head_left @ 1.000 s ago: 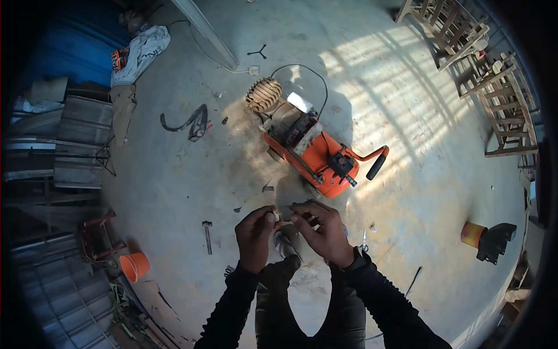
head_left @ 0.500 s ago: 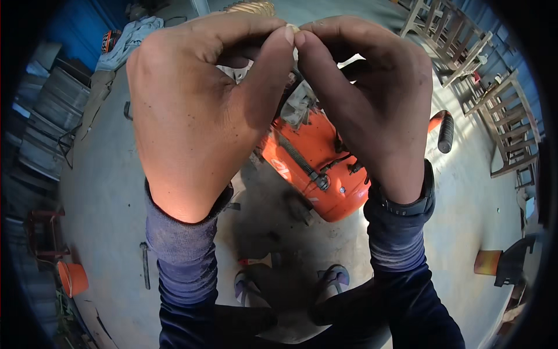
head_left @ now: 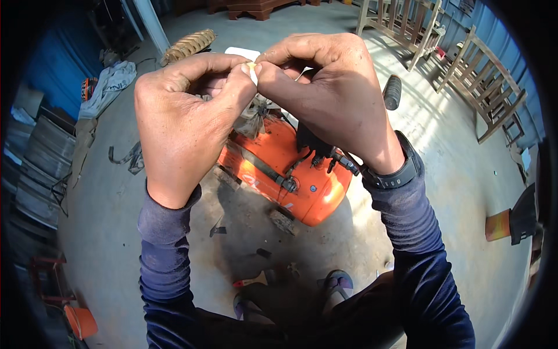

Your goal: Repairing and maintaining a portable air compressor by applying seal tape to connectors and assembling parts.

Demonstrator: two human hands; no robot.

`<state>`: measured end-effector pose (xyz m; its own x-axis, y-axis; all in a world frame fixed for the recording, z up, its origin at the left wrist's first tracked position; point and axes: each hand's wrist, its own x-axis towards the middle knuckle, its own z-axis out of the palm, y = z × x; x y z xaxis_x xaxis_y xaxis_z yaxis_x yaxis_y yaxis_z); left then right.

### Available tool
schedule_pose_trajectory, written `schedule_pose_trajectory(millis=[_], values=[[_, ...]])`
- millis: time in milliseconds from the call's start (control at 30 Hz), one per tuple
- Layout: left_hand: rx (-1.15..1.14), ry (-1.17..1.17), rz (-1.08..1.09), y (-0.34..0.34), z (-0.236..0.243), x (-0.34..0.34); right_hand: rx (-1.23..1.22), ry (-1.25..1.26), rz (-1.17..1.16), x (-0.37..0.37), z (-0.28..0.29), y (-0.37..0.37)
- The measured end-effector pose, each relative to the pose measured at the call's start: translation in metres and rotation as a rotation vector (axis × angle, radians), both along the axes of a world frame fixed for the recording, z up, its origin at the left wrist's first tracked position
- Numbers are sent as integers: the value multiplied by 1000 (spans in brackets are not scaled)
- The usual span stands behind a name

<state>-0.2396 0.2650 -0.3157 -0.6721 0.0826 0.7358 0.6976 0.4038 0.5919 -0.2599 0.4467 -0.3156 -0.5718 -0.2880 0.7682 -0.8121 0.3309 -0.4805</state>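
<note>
My left hand [head_left: 177, 125] and my right hand [head_left: 343, 107] are raised, with thumbs and forefingers pinched and meeting at the tips. Between the fingertips shows a tiny yellowish piece [head_left: 251, 66], mostly covered, so its kind cannot be made out. Both hands appear to grip it. Below them on the floor lies an orange air compressor tank [head_left: 317, 203], with a dark ribbed hose [head_left: 264, 166] along its top and black fittings [head_left: 331, 160] by my right wrist. My hands hide part of the machine's far end.
A tan coiled object [head_left: 189, 46] lies beyond my left hand. Slatted wooden frames [head_left: 482, 87] stand at the right, near a black cylindrical grip [head_left: 392, 92]. An orange bucket [head_left: 81, 321] sits at lower left. A brush [head_left: 254, 280] lies near my feet.
The view has shifted, and more of the far floor shows. My joined hands appear further left and lower in the picture, still pinching at the same spot.
</note>
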Motion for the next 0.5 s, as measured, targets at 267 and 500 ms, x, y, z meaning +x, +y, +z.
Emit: schedule_pose_trajectory(millis=[267,500], values=[[255,-156,-215,-24,-5,-11,-291,-502,394,-3,1,-18],[255,-213,-243,-25,-2,-9,-97,-247,197,-5,4,-16]])
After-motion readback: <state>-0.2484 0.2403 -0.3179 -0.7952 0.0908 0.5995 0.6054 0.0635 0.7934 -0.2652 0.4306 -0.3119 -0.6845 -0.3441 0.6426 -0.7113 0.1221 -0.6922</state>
